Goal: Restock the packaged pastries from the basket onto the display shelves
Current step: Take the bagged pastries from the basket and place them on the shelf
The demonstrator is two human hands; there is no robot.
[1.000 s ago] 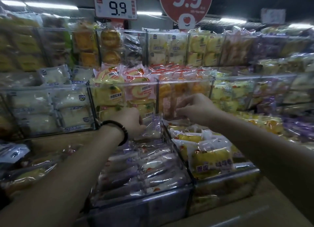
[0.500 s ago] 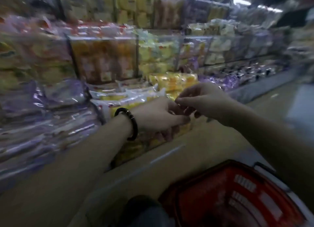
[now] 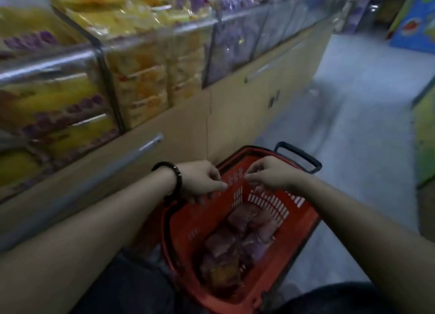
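Red basket [image 3: 188, 222] sits on the floor [image 3: 353, 106], close against the cabinet front [image 3: 188, 130] under the display shelves [image 3: 150, 48]. Black handle [image 3: 299, 157] is at the basket's far end. Packaged pastries [image 3: 240, 238] lie inside the basket, a loose pile of purplish-brown packs toward its middle and near end; motion blur, so no count.

Both hands hover over the basket's far end, above the pastries and not touching them. Left hand [image 3: 203, 180] is over the basket's far left rim with a dark bead bracelet [image 3: 175, 176] on its wrist. Its grip is loose, fingers part-bent and pointing at the other hand, nothing in it. Right hand [image 3: 270, 175] is over the basket's far wall, fingertips near the left hand's but apart. Its grip is narrow, fingers loosely curled, nothing seen between them.

Up and left of the basket, the shelf bins hold yellow packs [image 3: 141, 78]. Purple packs [image 3: 233, 38] fill the bins beyond the basket's far end. A metal drawer pull [image 3: 150, 142] sits on the cabinet left of the basket.
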